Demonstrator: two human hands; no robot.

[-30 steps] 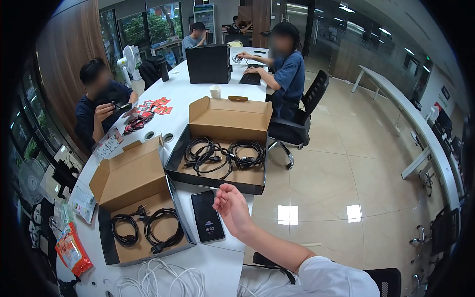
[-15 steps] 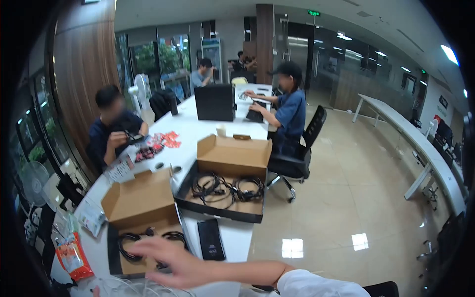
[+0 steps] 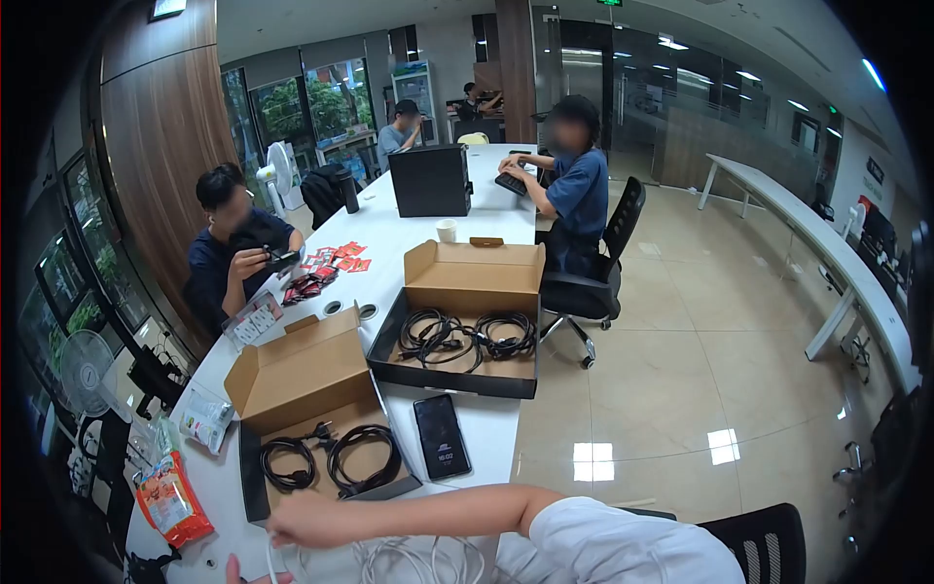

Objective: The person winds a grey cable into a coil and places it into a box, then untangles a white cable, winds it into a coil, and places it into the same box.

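Reaching in from the right, my right hand (image 3: 297, 520) is closed, fingers pointing down, at the near edge of a black cardboard box. A white cable (image 3: 271, 561) runs down from its fingers. At the bottom edge, only a thumb and part of a finger of my left hand (image 3: 238, 572) show, spread apart beside that cable; the rest is cut off. More white cables (image 3: 423, 559) lie loosely under my right forearm. The near open box (image 3: 255, 479) holds two coiled black power cords (image 3: 362, 461), one with its plug showing.
A second open box (image 3: 457, 378) with coiled black cables stands beyond. A phone (image 3: 441, 438) lies at right, an orange snack bag (image 3: 173, 499) at left. Red packets (image 3: 326, 271), a paper cup (image 3: 447, 231) and a black case (image 3: 431, 182) are farther off. Two co-workers sit along the table.
My right hand has moved from over the near box down to its front edge, and its spread fingers have closed. More of the left hand shows. The view has shifted slightly.
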